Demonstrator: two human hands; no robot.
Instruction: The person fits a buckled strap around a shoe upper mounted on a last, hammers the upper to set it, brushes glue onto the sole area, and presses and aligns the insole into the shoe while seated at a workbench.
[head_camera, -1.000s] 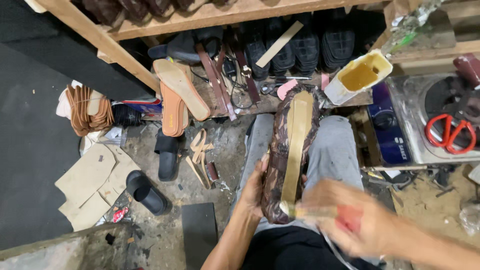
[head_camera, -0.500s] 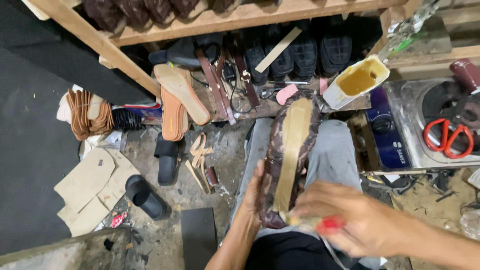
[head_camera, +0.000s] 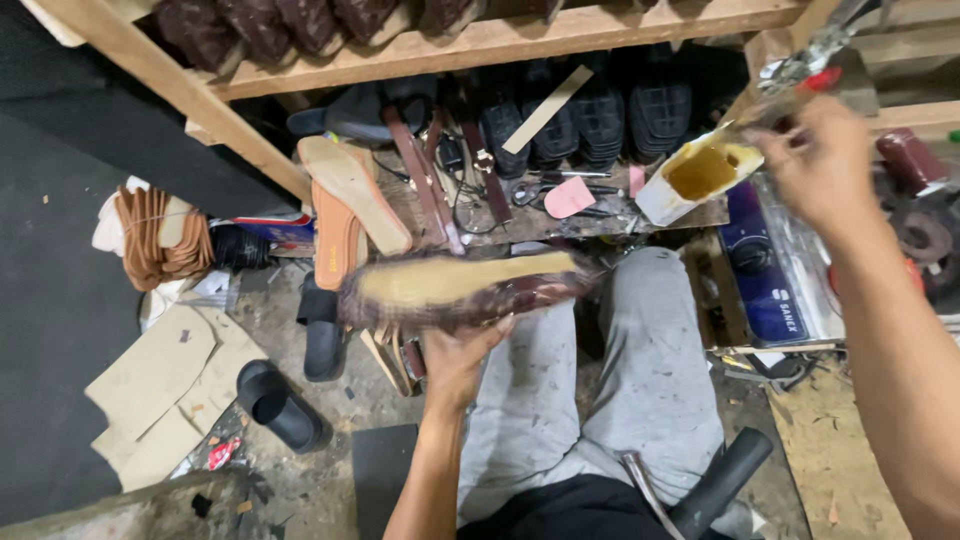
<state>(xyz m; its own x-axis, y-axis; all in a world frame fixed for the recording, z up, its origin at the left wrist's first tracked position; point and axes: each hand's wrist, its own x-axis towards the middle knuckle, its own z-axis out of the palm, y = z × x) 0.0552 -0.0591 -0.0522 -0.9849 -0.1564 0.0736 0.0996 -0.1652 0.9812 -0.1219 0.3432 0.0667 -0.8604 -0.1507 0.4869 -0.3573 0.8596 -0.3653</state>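
Observation:
My left hand (head_camera: 455, 365) grips from below a dark maroon shoe upper with a tan insole (head_camera: 460, 285). It lies sideways over my knees, sole side up. My right hand (head_camera: 815, 165) is raised at the upper right, just beside a cut-open white container of yellow-brown glue (head_camera: 700, 175). Its fingers are closed on a thin tool with a red part (head_camera: 822, 78), which is blurred. My legs in grey trousers (head_camera: 650, 370) are below the shoe.
Tan and orange insoles (head_camera: 350, 200) lean by a low bench with straps, tools and a pink scrap (head_camera: 570, 195). Black soles (head_camera: 600, 115) stand under a wooden shelf (head_camera: 500, 40). Cardboard patterns (head_camera: 160, 390) and a black sandal (head_camera: 280, 405) lie on the floor at left.
The shoe has turned from pointing away from me to lying sideways in my left hand. My right hand has left the shoe's near end and risen to the glue container.

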